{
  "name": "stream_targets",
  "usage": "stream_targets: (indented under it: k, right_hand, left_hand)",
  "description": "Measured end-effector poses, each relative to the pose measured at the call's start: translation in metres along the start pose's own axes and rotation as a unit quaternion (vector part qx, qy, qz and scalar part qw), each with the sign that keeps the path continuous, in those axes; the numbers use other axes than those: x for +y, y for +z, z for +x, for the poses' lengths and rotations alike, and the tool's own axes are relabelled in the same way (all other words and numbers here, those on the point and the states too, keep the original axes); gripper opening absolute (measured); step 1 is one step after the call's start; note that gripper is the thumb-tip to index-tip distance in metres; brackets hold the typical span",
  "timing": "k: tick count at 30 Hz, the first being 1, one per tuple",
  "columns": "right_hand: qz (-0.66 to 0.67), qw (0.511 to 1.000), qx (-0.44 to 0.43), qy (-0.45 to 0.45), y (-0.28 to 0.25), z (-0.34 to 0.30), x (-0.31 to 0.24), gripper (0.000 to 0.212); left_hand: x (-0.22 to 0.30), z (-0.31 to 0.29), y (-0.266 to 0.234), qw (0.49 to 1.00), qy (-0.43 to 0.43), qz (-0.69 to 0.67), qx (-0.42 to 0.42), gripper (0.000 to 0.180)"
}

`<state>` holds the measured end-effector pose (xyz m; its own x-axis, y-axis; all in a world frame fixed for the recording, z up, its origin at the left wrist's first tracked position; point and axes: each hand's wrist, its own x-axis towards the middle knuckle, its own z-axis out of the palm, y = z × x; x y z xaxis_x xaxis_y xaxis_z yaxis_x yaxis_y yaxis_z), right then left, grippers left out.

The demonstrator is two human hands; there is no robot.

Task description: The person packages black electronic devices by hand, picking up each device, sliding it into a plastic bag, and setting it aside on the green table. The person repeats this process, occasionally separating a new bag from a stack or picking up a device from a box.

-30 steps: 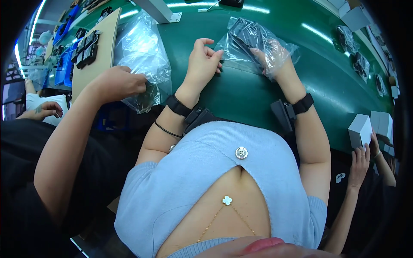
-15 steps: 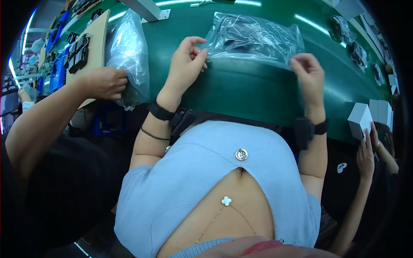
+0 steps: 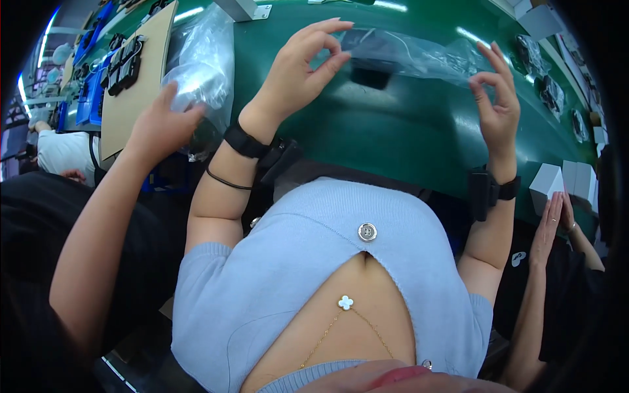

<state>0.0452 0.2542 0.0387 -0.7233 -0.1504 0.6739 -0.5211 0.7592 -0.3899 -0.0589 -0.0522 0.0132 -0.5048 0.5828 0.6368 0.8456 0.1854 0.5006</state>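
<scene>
Over the far part of the green table, a clear plastic bag [image 3: 426, 59] is stretched between my hands. My left hand [image 3: 304, 65] pinches its left end between thumb and forefinger. At the right end, my right hand [image 3: 496, 108] has its thumb and forefinger pinched on the near corner, the other fingers raised. A dark, flat item [image 3: 371, 75] shows at the bag's left part, partly behind the film. How much of it lies inside the bag I cannot tell.
At left, a co-worker's blurred hand [image 3: 164, 124] is by a large clear bag [image 3: 213, 59], beside a tan board [image 3: 141, 85] bearing black devices [image 3: 123, 69]. On the right, another person's hands [image 3: 553, 219] touch white boxes [image 3: 547, 183]. Bagged dark items [image 3: 550, 92] lie at the far right.
The bag's near edge has moved up and away, and the bag looks narrower. My left hand has shifted up and right, my right hand slightly right. The left co-worker's fist has opened.
</scene>
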Motion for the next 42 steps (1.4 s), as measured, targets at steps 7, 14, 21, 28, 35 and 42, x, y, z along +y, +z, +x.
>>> stream_targets:
  k: [7, 14, 21, 28, 35, 42]
  right_hand:
    - [0.259, 0.939, -0.022, 0.227, 0.019, -0.040, 0.024, 0.009]
    - [0.063, 0.923, -0.061, 0.375, 0.046, -0.025, 0.027, 0.015]
    - [-0.116, 0.942, -0.071, 0.307, 0.064, -0.009, 0.037, 0.020]
    - [0.162, 0.958, -0.088, 0.218, 0.103, 0.005, -0.005, 0.022]
    - [0.501, 0.707, 0.059, 0.495, 0.123, 0.027, -0.015, 0.027]
    - [0.103, 0.830, -0.016, 0.548, 0.068, 0.068, 0.147, 0.033]
  left_hand:
    - [0.015, -0.002, 0.030, 0.943, -0.260, -0.202, -0.052, 0.024]
    - [0.009, 0.007, 0.057, 0.977, -0.162, 0.135, 0.011, 0.034]
    - [0.005, 0.014, 0.045, 0.808, -0.466, -0.327, -0.154, 0.045]
    - [0.025, 0.019, 0.075, 0.688, -0.436, -0.565, 0.129, 0.050]
    - [0.019, 0.013, 0.066, 0.857, -0.399, -0.321, 0.063, 0.035]
    - [0.021, -0.046, -0.009, 0.888, -0.350, -0.296, -0.037, 0.017]
